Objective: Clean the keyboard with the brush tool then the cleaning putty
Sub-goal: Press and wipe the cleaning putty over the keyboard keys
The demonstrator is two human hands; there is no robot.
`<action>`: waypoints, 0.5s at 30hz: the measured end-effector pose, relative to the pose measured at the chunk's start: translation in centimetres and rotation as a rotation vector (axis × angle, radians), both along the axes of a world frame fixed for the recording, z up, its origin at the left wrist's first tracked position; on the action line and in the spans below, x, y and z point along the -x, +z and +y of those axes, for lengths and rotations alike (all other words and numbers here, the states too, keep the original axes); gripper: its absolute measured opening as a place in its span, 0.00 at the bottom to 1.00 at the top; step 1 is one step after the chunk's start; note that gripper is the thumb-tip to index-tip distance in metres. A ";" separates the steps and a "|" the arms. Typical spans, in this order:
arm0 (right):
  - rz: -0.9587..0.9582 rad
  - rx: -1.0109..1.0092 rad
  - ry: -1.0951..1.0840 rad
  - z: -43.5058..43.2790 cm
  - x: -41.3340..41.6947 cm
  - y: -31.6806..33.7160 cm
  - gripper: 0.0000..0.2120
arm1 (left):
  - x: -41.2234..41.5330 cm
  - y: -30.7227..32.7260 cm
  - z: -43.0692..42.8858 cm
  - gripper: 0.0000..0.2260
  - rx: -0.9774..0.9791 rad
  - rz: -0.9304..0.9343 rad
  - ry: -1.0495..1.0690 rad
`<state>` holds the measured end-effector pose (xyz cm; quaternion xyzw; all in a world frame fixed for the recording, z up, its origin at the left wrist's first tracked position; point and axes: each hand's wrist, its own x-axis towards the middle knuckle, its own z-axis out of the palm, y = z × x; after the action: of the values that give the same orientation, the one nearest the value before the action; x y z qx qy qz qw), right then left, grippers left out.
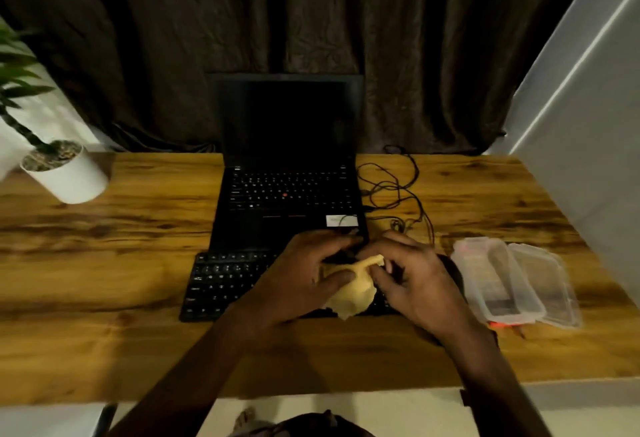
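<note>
Where the two hands meet: cleaning putty (349, 292), a pale yellow lump pulled out into a thin neck at its top, held over the right half of the keyboard (221, 280); whether its lower edge touches the keys cannot be told.
Left hand (301, 277): grips the putty from the left, thumb laid across the front of the lump and fingers curled round behind it.
Right hand (415, 284): pinches the stretched neck of the putty between thumb and fingertips, the other fingers loosely curled.
Keyboard: black and separate, lying flat on the table (104, 263) just in front of the laptop (287, 194); its left half is in plain view, its right half is covered by the hands.
Laptop: black, lid open and upright, screen dark, a red pointing nub in the middle of its keys.
Container (498, 280): clear plastic, oblong, just right of the keyboard, with its lid (547, 284) lying beside it on the far right side, the two overlapping.
Red-orange object (502, 325): shows at the container's near edge; too little is visible to identify it.
Cables (394, 190): thin, black, looped on the table right of the laptop.
Potted plant (69, 176): white pot at the table's far left corner.
Curtain (311, 20): dark, hanging behind the table.
</note>
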<state>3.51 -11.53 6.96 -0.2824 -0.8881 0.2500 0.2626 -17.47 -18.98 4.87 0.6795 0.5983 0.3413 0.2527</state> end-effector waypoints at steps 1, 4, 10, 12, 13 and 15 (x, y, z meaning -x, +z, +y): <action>0.017 0.002 -0.023 -0.3 1.1 -0.2 0.13 | 1.3 0.1 -0.3 0.23 0.040 -0.042 -0.007; 0.093 0.011 -0.087 -0.9 4.2 -0.7 0.15 | 4.6 0.3 -0.9 0.16 0.137 -0.118 -0.012; 0.236 0.021 -0.200 -2.5 9.9 -1.2 0.13 | 9.2 -0.1 -2.2 0.11 0.179 -0.237 -0.010; 0.228 -0.042 -0.223 -3.0 11.6 -1.1 0.13 | 10.3 -0.3 -2.5 0.14 0.224 -0.245 0.011; 0.216 -0.073 -0.224 -3.3 12.4 -1.1 0.12 | 10.8 -0.6 -2.6 0.14 0.208 -0.245 0.030; 0.196 -0.140 -0.225 -3.9 13.7 -1.2 0.11 | 11.5 -0.9 -2.8 0.10 0.135 -0.255 0.077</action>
<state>-10.18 -15.47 5.80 -0.3356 -0.8362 0.1828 0.3933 -29.01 -21.75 3.97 0.5884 0.6087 0.3933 0.3586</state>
